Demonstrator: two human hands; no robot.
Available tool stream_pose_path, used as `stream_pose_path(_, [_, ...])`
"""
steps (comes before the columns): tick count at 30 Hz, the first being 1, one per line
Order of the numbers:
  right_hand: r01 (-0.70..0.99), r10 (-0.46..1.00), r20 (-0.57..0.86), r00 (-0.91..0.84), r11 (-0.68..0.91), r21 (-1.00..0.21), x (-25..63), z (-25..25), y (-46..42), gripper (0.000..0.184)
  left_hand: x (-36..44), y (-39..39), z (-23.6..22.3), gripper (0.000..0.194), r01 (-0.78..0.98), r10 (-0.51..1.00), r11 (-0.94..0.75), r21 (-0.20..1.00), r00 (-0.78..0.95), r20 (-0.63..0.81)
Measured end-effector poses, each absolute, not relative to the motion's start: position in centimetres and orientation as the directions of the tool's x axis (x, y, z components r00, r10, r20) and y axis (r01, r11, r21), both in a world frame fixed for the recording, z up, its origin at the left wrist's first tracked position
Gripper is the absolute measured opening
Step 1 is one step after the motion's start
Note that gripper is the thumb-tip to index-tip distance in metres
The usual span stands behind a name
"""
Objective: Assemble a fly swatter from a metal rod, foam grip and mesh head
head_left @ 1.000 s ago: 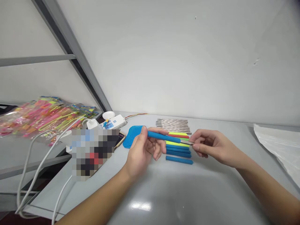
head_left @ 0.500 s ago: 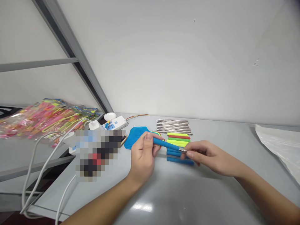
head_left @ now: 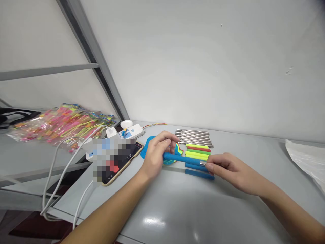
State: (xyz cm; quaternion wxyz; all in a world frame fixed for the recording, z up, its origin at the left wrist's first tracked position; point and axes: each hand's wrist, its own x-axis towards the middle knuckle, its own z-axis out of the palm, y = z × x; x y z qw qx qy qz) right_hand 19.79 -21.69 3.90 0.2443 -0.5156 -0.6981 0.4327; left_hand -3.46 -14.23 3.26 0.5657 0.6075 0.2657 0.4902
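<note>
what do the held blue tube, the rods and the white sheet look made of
Blue tube: probably plastic or rubber, matte, going by its even colour and soft shading.
Rods: metal, perhaps steel, polished, given the silvery streaks of light.
White sheet: likely thin plastic film, slightly glossy, from its creases and faint sheen; exact type unclear.

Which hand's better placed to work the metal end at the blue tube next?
Probably the right hand: its thumb and fingers are at the metal end. The left hand is at the opposite end of the blue tube, so it would likely have to shift across.
</note>
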Motion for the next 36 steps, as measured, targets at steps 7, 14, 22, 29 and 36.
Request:
stream_pose_path(7, [0.603,0.92,-0.037,-0.391,0.225,-0.765,19.1,3.8,-22.1,0.035,-3.6,-14.0,3.7,0.046,-0.184,0.734,0.011,0.983,0.669,0.117])
stream_pose_path(14, [0.661,0.923,-0.084,-0.375,0.203,-0.722,19.6,4.0,-22.1,0.034,-2.8,-14.4,2.6,0.053,-0.166,0.684,0.135,0.977,0.728,0.029])
stream_pose_path(22, [0.622,0.917,-0.093,-0.387,0.186,-0.761,18.9,3.7,-22.3,0.036,-2.5,-14.7,2.2,0.054,-0.18,0.683,0.173,0.968,0.73,0.014])
stream_pose_path(29, [0.674,0.914,-0.117,-0.389,0.196,-0.712,19.0,3.8,-22.4,0.04,-2.3,-15.1,1.9,0.052,-0.165,0.685,0.148,0.975,0.728,0.019])
stream_pose_path(36, [0.697,0.91,-0.135,-0.393,0.199,-0.689,18.9,3.9,-22.4,0.039,-2.1,-15.2,1.5,0.053,-0.178,0.685,0.137,0.974,0.728,0.037])
